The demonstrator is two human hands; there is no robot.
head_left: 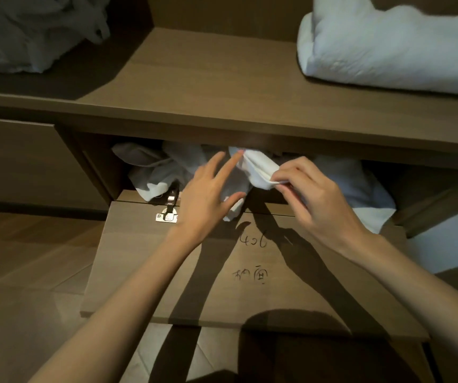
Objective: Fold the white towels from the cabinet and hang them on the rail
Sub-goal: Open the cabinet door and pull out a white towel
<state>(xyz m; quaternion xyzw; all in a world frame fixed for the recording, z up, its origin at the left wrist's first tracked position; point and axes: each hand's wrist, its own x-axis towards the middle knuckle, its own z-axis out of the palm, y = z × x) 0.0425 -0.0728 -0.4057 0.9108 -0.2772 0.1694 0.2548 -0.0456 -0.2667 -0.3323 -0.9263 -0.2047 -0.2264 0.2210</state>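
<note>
Bare left forearm (128,294), bare right forearm (415,286).

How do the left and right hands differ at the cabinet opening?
The right hand pinches an edge of the white towel; the left hand grips nothing. The right hand's fingers are curled; the left hand's are straight and spread. Both reach over the dropped door to the same towel.
</note>
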